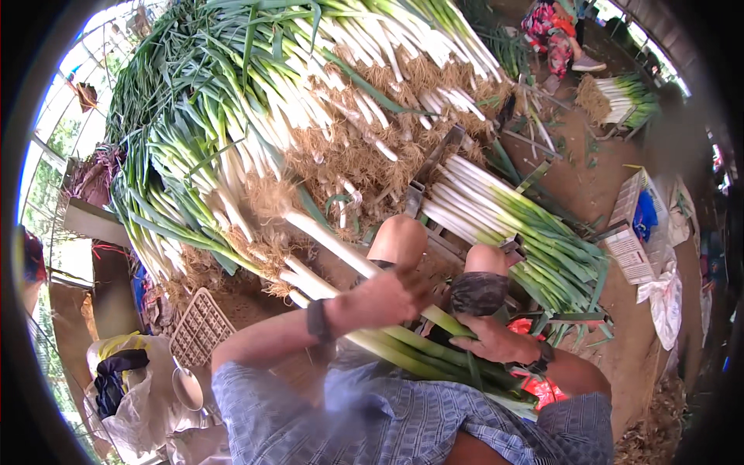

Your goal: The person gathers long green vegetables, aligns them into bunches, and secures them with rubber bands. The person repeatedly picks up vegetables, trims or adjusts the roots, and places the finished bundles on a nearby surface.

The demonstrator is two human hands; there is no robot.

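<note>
A thick leek [327, 239], with brown roots toward the pile, slants across my lap. My left hand [385, 298] is closed around its stalk, slightly blurred. My right hand [496, 341] grips the green upper part of the same leek, thumb laid along it. Two or more other leeks [310, 280] lie beneath it over my lap, their green ends under my right forearm. Ahead is a big heap of untrimmed leeks [256, 139], roots toward me. Right of my knees, cleaner leeks [496, 209] rest side by side in a metal frame [418, 190].
A brown plastic crate [200, 329] and a white sack [143, 387] are at the left. Another bundle of leeks [624, 101] lies at the far right, near a seated person [554, 39] in floral clothes. A white basket [632, 225] stands on the right.
</note>
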